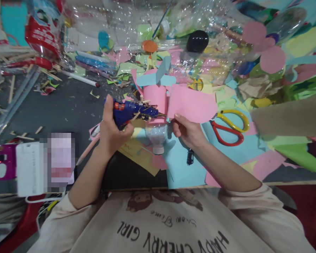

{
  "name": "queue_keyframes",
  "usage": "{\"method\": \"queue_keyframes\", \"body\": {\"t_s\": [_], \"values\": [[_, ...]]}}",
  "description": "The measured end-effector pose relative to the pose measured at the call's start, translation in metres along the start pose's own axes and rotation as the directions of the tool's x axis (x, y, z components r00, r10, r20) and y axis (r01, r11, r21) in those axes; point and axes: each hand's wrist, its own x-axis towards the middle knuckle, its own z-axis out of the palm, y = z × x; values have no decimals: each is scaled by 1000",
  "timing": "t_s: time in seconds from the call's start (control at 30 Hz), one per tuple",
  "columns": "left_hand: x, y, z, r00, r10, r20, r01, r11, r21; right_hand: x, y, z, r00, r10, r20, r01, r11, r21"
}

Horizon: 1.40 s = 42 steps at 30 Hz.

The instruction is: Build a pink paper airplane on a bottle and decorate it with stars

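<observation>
My left hand (112, 135) is wrapped round a dark blue hot glue gun (131, 111), whose nozzle points right at the edge of a pink paper piece. Wood bits cling to its front. My right hand (185, 128) pinches that pink paper piece (192, 103), rounded at its right end, near its lower left corner. Between the hands lies a small clear plastic bottle (156, 135) wrapped in pink paper (155, 95), its cap toward me. Light blue paper strips (156, 79) cross at its far end, like a propeller.
Right of my right hand lie scissors (230, 126) with yellow and red handles on light blue paper (184, 168). Plastic bottles and paper scraps crowd the back, including a red-labelled bottle (43, 35). A phone (60, 158) and white card (28, 168) lie at left.
</observation>
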Motion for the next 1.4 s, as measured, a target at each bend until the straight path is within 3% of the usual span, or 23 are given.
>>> {"method": "queue_keyframes", "body": {"t_s": [0.5,1.13,1.4], "values": [[1,-2,-1,1000,-5,-17,5,1000,-22,-2,-3,2,1000,8,19,-8,1000,-21],[4,15,-9,999,-41,-5,41,999,-10,-2,-1,1,1000,22,12,-22,998,-63],[4,16,-10,1000,-2,-12,2,1000,3,-3,-1,0,999,31,45,-28,997,-66]]}}
